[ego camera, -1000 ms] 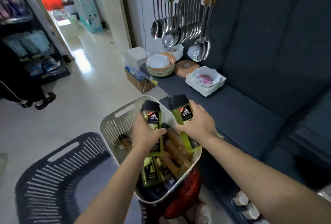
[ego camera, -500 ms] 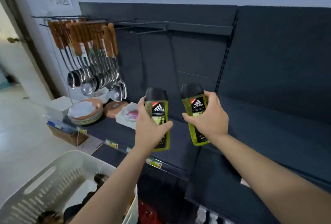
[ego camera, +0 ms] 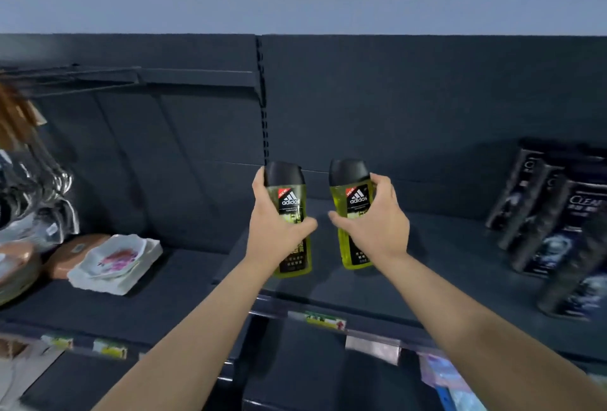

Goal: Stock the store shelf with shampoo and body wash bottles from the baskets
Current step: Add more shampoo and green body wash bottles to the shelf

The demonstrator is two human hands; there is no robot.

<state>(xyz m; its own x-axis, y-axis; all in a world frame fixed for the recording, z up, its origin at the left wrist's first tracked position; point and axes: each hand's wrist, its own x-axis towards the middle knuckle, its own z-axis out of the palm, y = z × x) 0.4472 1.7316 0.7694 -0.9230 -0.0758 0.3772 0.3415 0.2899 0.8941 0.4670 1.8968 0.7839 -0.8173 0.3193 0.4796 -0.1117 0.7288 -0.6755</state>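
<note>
My left hand grips a yellow-green body wash bottle with a black cap, held upright. My right hand grips a second, matching bottle, also upright. Both bottles hang side by side over the dark shelf board, a hand's width apart, near its left end. Whether their bases touch the board I cannot tell. The baskets are out of view.
Several dark shampoo bottles stand on the same shelf at the right. On the lower left shelf lie white flowered dishes and brown plates. Ladles hang at far left. Price tags line the shelf edge.
Both hands lifted the two bottles out of the white basket and carried them up and right to the shelf. The view swung from the floor baskets up to the shelf.
</note>
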